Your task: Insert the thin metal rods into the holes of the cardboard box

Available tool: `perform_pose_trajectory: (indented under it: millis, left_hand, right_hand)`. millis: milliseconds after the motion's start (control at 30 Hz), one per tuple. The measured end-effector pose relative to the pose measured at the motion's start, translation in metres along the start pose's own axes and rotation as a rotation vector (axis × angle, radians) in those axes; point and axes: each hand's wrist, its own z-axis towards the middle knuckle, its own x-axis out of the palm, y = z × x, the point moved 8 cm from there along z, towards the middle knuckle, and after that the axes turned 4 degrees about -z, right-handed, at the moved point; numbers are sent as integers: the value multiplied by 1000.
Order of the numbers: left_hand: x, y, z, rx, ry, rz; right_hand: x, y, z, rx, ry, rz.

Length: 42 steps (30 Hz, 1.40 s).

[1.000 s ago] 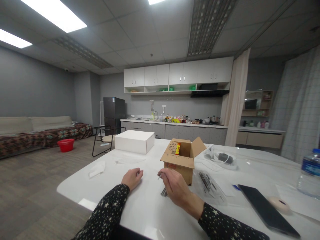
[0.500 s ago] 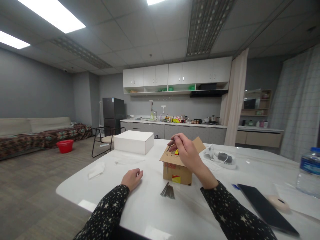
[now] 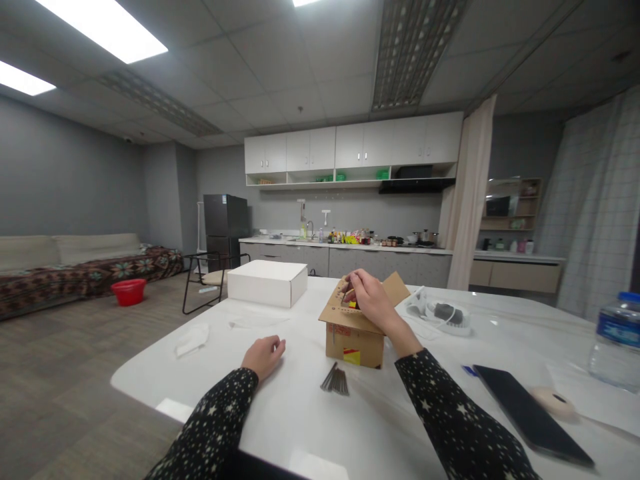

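**Cardboard box, one nail going in**

Cardboard is what I'm working over: my right hand (image 3: 367,300) sits at the open top of the small brown box (image 3: 354,337), fingers pinched together on what looks like a single thin nail, though it is too small to be sure. My left hand (image 3: 263,355) rests loosely curled on the white table (image 3: 300,427), holding nothing, at about nine o'clock from the box and well apart from it. The loose bundle of nails (image 3: 337,381) lies on the table just in front of the box, at six o'clock. I judge this the placing step; next calls for letting go inside the box, then reaching back to the bundle.
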Motion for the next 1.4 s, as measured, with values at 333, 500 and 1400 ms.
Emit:
perform_pose_trajectory:
  millis: [333, 500, 1400]
  left_hand:
    - [1, 3, 1, 4, 0, -13]
    - [1, 3, 1, 6, -3, -16]
    - [-1, -1, 0, -13, 13, 5]
  right_hand:
    - [8, -10, 2, -28, 18, -42]
    - [9, -12, 2, -32, 26, -74]
    - [14, -12, 2, -60, 58, -91]
